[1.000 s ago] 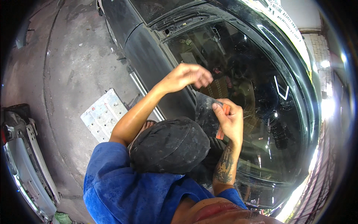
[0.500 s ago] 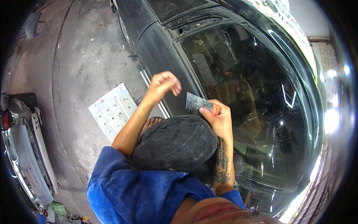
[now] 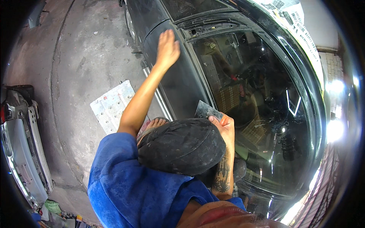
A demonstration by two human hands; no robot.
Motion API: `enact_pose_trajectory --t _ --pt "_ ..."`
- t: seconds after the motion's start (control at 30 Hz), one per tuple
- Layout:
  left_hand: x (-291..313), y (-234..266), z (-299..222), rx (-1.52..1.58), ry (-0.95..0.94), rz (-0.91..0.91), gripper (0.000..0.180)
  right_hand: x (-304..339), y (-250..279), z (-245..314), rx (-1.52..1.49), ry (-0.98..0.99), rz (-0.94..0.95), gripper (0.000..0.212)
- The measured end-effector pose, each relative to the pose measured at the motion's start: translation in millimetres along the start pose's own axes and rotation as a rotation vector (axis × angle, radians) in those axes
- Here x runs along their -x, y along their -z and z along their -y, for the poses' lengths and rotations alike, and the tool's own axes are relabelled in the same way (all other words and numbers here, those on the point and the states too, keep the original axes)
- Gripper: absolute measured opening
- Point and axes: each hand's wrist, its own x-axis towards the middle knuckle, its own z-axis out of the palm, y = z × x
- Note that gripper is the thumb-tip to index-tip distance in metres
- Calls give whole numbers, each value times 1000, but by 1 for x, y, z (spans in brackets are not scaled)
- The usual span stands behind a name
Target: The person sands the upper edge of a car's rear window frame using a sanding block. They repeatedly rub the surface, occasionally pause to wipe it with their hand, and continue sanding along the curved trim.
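My left hand (image 3: 168, 49) reaches far out over the dull dark car body panel (image 3: 173, 81), fingers stretched and slightly blurred. It holds nothing; whether the palm touches the panel I cannot tell. Nearer to me, my right hand (image 3: 227, 127) pinches a flat, stiff-looking grey sheet (image 3: 207, 110) with dark smudges. An orange piece (image 3: 223, 121) shows between its fingers, partly hidden; how it joins the sheet is not visible. The sheet sticks out leftward beside the window edge, just beyond my dark-clothed knee (image 3: 182, 146).
Glossy dark car glass (image 3: 262, 114) fills the right side. A white metal plate with holes (image 3: 110, 104) lies on the grey floor, near my bare foot (image 3: 156, 123). A silvery bar (image 3: 161, 100) runs along the car's lower edge. Removed car parts (image 3: 26, 152) stand at far left.
My left hand has moved up and away over the panel, its bent fingers now stretched. My right hand still grips the sheet, which has shifted slightly right and down. The view has shifted a little.
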Motion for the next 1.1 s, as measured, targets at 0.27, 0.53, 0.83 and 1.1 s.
enact_pose_trajectory --t 0.27,0.53,0.83,1.1 --pt "-52 -63 -88 324 280 160 106 9 9 -19 18 32 -112 15" --pt "-61 -61 -158 427 168 75 108 3 17 -34 21 39 -98 17" --pt "-70 -67 -247 434 -204 -87 112 7 12 -23 16 -17 -108 16" --pt "-64 -70 -198 210 -190 -73 105 8 14 -25 24 -37 -111 24"
